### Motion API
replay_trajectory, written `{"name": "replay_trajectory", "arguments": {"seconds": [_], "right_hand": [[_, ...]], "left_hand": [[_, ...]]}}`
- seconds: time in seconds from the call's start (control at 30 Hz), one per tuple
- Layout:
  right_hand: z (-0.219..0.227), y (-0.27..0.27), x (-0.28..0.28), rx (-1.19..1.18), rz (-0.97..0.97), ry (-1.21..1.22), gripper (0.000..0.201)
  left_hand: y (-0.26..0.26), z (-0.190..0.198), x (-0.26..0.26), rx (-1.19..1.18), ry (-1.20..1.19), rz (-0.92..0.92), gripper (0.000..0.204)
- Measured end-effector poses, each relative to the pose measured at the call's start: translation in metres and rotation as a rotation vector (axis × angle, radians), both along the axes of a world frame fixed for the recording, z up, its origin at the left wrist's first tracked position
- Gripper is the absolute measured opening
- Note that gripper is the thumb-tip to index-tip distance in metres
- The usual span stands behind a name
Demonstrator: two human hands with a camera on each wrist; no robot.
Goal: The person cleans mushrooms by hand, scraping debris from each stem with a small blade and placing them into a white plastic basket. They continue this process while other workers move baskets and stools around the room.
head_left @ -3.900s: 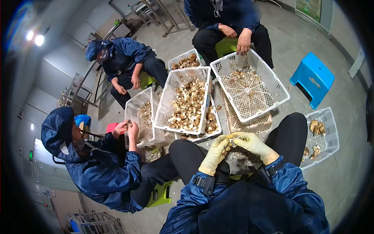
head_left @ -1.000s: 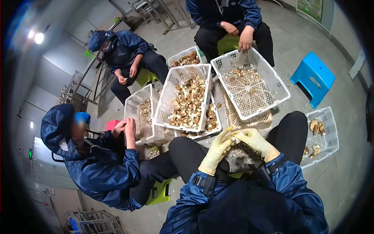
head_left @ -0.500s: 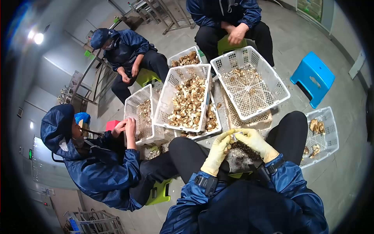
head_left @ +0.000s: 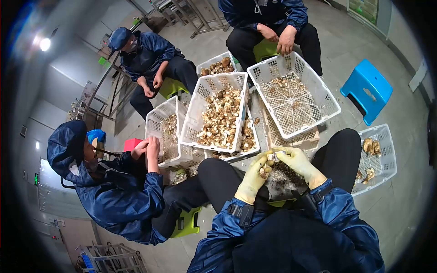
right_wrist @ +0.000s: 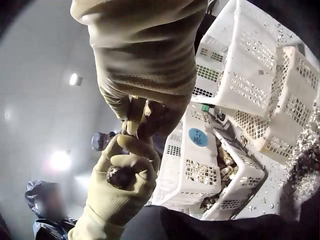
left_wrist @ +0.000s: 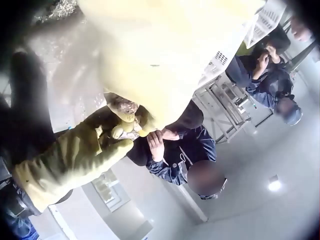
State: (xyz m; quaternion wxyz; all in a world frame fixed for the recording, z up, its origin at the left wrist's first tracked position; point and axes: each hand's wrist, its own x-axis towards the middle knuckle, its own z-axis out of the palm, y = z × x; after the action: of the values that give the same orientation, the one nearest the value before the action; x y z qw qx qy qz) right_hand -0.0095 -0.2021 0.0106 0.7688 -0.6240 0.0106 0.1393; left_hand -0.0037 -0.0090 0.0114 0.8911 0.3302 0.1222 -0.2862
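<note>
Both my hands wear pale yellow gloves and meet above my lap in the head view. My left hand (head_left: 251, 181) curls its lower fingers round a brown mushroom (head_left: 264, 172), which shows in its palm in the right wrist view (right_wrist: 120, 176). Its thumb and forefinger meet my right hand (head_left: 301, 167) at a small whitish piece (head_left: 272, 157). Between finger and thumb my right hand pinches something small and silvery (left_wrist: 132, 134), like a short blade; its exact kind I cannot tell. Dark crumbly trimmings (head_left: 287, 176) lie below the hands.
Ahead stands a white crate (head_left: 187, 132) full of cut mushrooms, with a shallower-filled crate (head_left: 328, 105) to its right. Another crate (head_left: 390, 157) with a few clumps is at far right, near a blue stool (head_left: 369, 88). Seated people (head_left: 114, 195) surround the crates.
My left fingers, spread a second ago, are now bent in, and the mushroom in the palm shows more. The person opposite has put a hand back on the crate's rim.
</note>
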Motion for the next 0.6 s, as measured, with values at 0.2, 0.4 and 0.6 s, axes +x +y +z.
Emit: {"name": "replay_trajectory", "arguments": {"seconds": [0.2, 0.4, 0.6], "right_hand": [[0.002, 0.001, -0.002, 0.051, 0.017, 0.002, 0.032], [0.0, -0.003, -0.002, -0.033, 0.062, 0.033, 0.03], [0.005, 0.0, 0.0, -0.173, -0.016, 0.035, 0.028]], "left_hand": [[-0.002, 0.005, 0.001, 0.251, -0.074, -0.027, 0.025], [-0.007, 0.008, 0.001, 0.41, -0.166, -0.062, 0.03], [0.002, 0.005, 0.005, 0.043, -0.025, -0.029, 0.043]]}}
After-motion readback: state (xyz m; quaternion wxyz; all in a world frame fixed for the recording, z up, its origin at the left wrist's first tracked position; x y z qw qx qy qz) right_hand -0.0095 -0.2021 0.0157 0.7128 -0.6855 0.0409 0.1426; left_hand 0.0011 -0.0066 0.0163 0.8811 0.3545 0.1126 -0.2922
